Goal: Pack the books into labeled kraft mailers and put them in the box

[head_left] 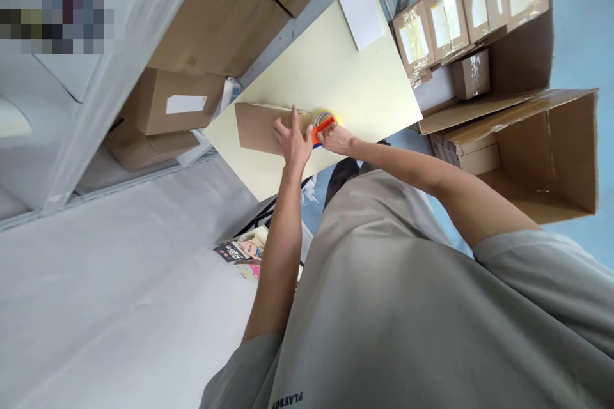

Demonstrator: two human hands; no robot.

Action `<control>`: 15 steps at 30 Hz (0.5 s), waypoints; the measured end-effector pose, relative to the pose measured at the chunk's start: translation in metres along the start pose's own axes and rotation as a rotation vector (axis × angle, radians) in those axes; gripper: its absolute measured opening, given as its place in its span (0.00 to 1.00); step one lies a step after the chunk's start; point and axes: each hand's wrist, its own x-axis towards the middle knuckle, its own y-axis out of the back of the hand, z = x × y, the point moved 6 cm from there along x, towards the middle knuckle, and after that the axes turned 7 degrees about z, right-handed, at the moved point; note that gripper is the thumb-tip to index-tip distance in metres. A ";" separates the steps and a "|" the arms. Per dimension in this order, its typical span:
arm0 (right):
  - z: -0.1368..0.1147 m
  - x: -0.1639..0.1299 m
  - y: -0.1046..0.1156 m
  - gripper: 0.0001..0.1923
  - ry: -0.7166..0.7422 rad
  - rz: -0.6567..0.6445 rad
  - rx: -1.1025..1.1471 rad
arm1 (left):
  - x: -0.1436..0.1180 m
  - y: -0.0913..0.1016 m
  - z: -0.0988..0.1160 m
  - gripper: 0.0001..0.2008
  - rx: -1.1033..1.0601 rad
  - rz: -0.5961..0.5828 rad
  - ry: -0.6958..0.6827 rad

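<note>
A flat brown cardboard box (256, 126) lies on a pale yellow table (330, 64). My left hand (293, 139) rests flat on the box's near end, fingers spread. My right hand (336, 137) grips an orange tape dispenser (323, 125) with a roll of clear tape, held against the end of the box beside my left hand.
A white sheet (362, 11) lies at the table's far end. Open cartons with several small taped boxes (472, 3) stand to the right, a large open carton (542, 153) nearer. Shelves with brown boxes (177, 102) are on the left. Printed items (242, 249) lie under the table.
</note>
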 end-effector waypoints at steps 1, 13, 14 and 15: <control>-0.006 0.004 0.001 0.36 0.008 0.002 0.006 | 0.002 -0.002 0.002 0.40 -0.002 0.017 0.011; 0.104 -0.040 -0.031 0.30 -0.171 0.157 -0.008 | -0.021 -0.008 -0.014 0.21 -0.139 0.034 -0.033; 0.119 -0.040 -0.026 0.30 -0.208 0.222 -0.020 | -0.023 -0.010 -0.014 0.20 -0.142 0.031 -0.032; 0.130 -0.038 -0.020 0.31 -0.236 0.270 -0.032 | -0.025 -0.011 -0.013 0.19 -0.141 0.024 -0.034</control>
